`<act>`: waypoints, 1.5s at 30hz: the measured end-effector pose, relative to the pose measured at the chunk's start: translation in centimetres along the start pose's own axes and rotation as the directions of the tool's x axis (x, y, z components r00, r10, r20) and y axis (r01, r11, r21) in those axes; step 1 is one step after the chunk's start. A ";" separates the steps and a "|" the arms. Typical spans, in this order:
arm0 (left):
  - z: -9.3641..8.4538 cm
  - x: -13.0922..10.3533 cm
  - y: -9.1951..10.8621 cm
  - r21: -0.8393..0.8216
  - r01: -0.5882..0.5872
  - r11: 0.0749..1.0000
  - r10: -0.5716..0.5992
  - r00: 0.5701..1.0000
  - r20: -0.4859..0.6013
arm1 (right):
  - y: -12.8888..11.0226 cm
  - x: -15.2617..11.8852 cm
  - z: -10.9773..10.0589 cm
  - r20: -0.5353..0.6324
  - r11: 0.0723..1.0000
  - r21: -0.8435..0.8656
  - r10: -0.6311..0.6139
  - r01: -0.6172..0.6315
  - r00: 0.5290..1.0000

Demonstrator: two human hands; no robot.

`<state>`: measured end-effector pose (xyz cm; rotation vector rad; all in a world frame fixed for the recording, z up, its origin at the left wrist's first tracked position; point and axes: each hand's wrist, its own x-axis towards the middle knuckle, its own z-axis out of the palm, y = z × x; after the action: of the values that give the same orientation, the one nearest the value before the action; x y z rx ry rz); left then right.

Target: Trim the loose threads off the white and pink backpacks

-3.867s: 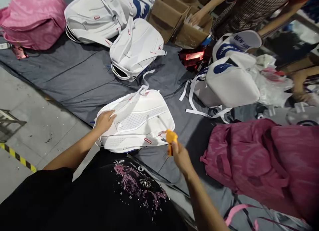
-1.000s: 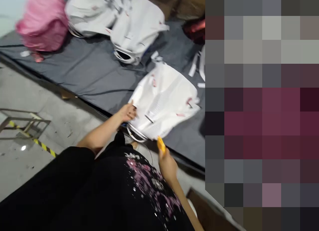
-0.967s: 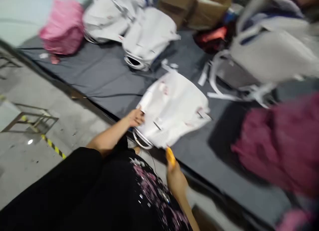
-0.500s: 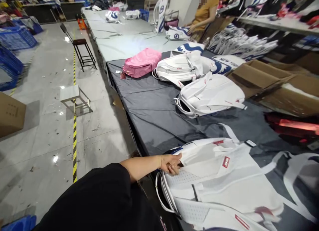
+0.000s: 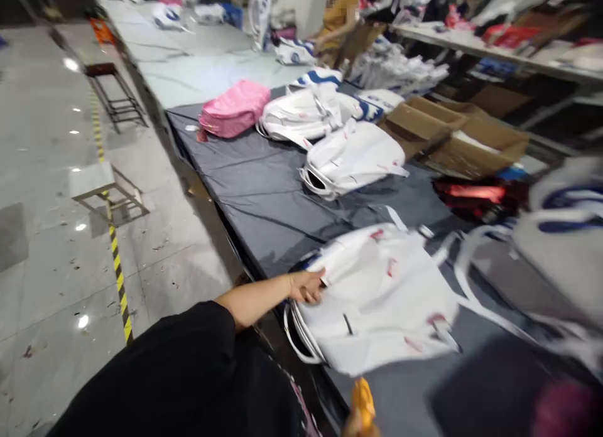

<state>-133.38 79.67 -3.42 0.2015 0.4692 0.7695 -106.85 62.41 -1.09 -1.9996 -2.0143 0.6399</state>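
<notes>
A white backpack (image 5: pixel 377 299) with red tabs lies flat on the dark-covered table (image 5: pixel 254 217). My left hand (image 5: pixel 307 286) rests at its top left edge, fingers curled over the fabric; whether they pinch it is hard to make out. At the bottom edge of the view, my right hand (image 5: pixel 360 424) is closed around an orange object (image 5: pixel 362 400), just below the backpack. Another white and grey backpack (image 5: pixel 556 267) lies to the right, blurred.
Further up the table are a pink backpack (image 5: pixel 235 108) and white backpacks (image 5: pixel 355 157). Open cardboard boxes (image 5: pixel 475 145) stand at the right. A person in orange (image 5: pixel 342 22) is at the far side. A stool (image 5: pixel 94 179) stands on the floor at left.
The view has swung to the right. My right hand with the orange object has come into view at the bottom. My left hand remains at the backpack's edge.
</notes>
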 end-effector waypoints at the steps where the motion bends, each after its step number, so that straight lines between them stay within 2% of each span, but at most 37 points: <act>1: 0.1 -0.2 -0.1 -0.017 0.030 0.999 -0.030 1.000 -0.005 | 0.0 -0.7 0.4 -0.012 0.994 -0.065 0.083 -0.084 0.996; 3: -0.1 -0.4 -0.2 -0.055 0.079 0.995 -0.079 0.997 0.007 | 0.0 -1.3 1.1 -0.046 0.949 -0.187 0.251 -0.255 0.967; 4: -0.3 -0.2 -0.2 -0.068 0.104 0.992 -0.103 0.994 0.026 | 0.0 -1.2 1.3 -0.030 0.885 -0.337 0.330 -0.320 0.944; 5: -0.5 0.1 -0.1 -0.078 0.127 0.989 -0.124 0.991 0.045 | 0.2 -0.8 1.4 -0.015 0.838 -0.450 0.338 -0.308 0.941; 7: -0.8 0.7 0.1 -0.091 0.111 0.990 -0.107 0.993 0.050 | 0.8 0.3 1.3 -0.051 0.793 -0.509 0.361 -0.335 0.931; 10: -0.6 0.9 0.1 -0.071 0.103 0.992 -0.104 0.995 0.000 | 1.3 1.8 1.0 -0.088 0.787 -0.505 0.362 -0.355 0.928; 14: 0.1 0.9 -0.4 -0.107 0.113 0.988 -0.119 0.992 -0.046 | 1.1 3.0 1.5 -0.031 0.839 -0.434 0.350 -0.328 0.936; 17: 0.4 1.4 -0.7 -0.173 0.126 0.977 -0.133 0.991 -0.029 | 1.2 3.5 1.5 -0.005 0.826 -0.409 0.423 -0.388 0.906; 20: 0.7 2.0 -0.9 -0.201 0.153 0.968 -0.159 0.987 -0.012 | 1.5 3.1 0.5 0.005 0.818 -0.392 0.460 -0.421 0.888; 25: 1.1 2.7 -1.0 -0.251 0.181 0.951 -0.191 0.981 -0.017 | 2.1 -0.4 -1.3 0.027 0.853 -0.252 0.478 -0.457 0.878; 28: 1.5 3.3 -1.1 -0.270 0.214 0.939 -0.226 0.974 -0.011 | 2.7 -4.0 -1.4 0.016 0.862 -0.135 0.496 -0.489 0.868; 32: 2.0 4.4 -1.5 -0.246 0.227 0.942 -0.238 0.971 -0.017 | 2.6 -9.5 -0.9 -0.005 0.832 -0.097 0.548 -0.546 0.836; 34: 2.4 4.8 -1.6 -0.205 0.195 0.959 -0.209 0.977 -0.049 | 1.9 -11.3 -0.7 -0.002 0.831 -0.118 0.547 -0.544 0.837; 36: 2.8 5.1 -1.6 -0.135 0.165 0.977 -0.178 0.980 -0.084 | 0.8 -11.7 -0.7 0.064 0.838 -0.176 0.533 -0.516 0.844; 40: 3.9 5.3 -1.5 0.051 0.153 0.987 -0.141 0.971 -0.196 | -1.1 -9.3 -1.5 0.256 0.830 -0.319 0.540 -0.457 0.802; 42: 4.5 5.1 -1.9 0.266 0.119 0.957 -0.030 0.948 -0.318 | -1.7 -7.8 -2.1 0.288 0.831 -0.342 0.537 -0.439 0.793; 45: 5.1 3.5 -3.4 0.597 0.080 0.798 0.235 0.871 -0.432 | -2.1 -6.1 -2.8 0.320 0.846 -0.344 0.513 -0.407 0.796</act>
<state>-126.68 79.71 -1.29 0.6359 1.2042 0.7316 -107.16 56.87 3.17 -2.7651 -1.8797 1.0050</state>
